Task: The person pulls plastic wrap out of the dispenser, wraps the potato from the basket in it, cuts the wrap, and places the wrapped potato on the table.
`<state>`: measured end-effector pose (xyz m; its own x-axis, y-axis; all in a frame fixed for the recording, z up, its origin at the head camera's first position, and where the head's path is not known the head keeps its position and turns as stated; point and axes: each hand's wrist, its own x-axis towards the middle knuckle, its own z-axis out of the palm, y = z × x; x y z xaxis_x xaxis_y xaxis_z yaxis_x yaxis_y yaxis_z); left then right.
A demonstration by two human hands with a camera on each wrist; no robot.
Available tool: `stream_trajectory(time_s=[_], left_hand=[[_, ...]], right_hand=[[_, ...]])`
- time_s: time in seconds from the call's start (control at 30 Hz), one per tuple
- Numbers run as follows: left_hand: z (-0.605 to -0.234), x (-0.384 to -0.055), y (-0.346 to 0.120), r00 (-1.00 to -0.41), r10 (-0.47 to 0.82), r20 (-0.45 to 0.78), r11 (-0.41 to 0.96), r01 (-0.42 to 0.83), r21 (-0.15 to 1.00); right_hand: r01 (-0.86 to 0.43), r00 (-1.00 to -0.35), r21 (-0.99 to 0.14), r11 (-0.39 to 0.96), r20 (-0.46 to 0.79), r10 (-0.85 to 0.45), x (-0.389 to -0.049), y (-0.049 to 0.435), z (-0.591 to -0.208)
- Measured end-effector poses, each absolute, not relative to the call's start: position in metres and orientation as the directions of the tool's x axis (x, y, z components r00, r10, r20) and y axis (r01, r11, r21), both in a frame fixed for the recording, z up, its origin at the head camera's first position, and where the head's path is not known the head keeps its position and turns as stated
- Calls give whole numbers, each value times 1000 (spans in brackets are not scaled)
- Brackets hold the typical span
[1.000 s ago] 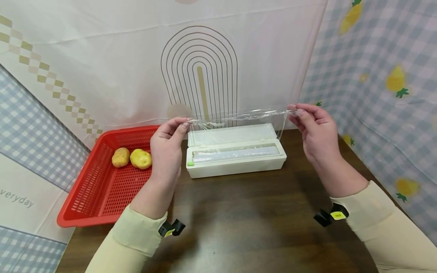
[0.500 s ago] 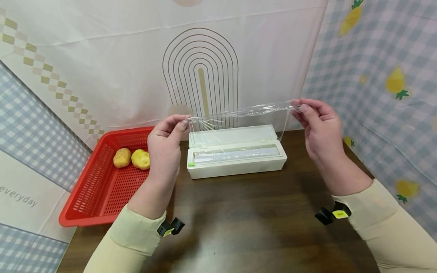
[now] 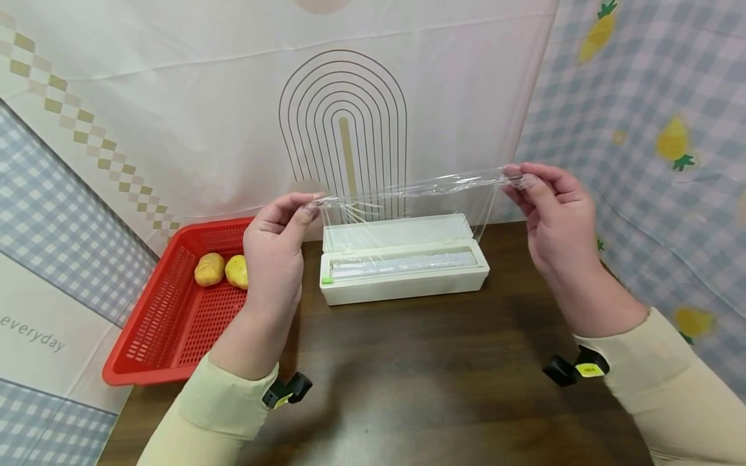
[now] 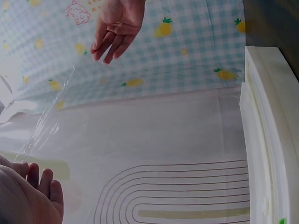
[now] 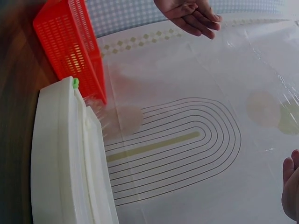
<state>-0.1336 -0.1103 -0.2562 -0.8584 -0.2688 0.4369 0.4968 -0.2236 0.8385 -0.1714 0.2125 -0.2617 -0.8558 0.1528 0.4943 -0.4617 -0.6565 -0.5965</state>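
Note:
A sheet of clear cling film (image 3: pixel 431 186) stretches between my two hands, its gathered top edge rising slightly to the right. My left hand (image 3: pixel 276 249) pinches one corner between thumb and fingers; my right hand (image 3: pixel 556 223) pinches the other corner. From there the film hangs down to the white cling film box (image 3: pixel 405 288) behind and below the hands. The box's lid (image 3: pixel 399 233) stands raised at the back, and the film roll (image 3: pixel 408 264) shows inside. A green slider (image 3: pixel 327 280) sits at the box's left end.
On the left stands a red perforated basket (image 3: pixel 157 323) holding two potatoes (image 3: pixel 209 269), one partly hidden behind my left hand. The dark wooden table (image 3: pixel 419 375) extends in front of the box. Printed cloth (image 3: pixel 233 129) hangs close behind and along both sides.
Both hands have risen a little and moved farther apart, drawing the film higher and wider. My left hand now covers more of the second potato. The box stays in place.

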Motion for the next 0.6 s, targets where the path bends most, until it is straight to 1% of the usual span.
stream_trajectory(time_s=[0.2,0.43,0.6], left_hand=[[-250,-131,-111,-845,-264,466,-236,525,818],[-246,-127,-113,-822,-258,508,-197,559,805],[-244,-119,-113,-833,-259,489,-182,540,822]], right_hand=[[-513,-833,-601,-613,521,187,-168,211,-256],[-521,-822,-579,-627,537,188,-165,211,-248],[-521,-820,-578,-628,544,180,-159,212,-246]])
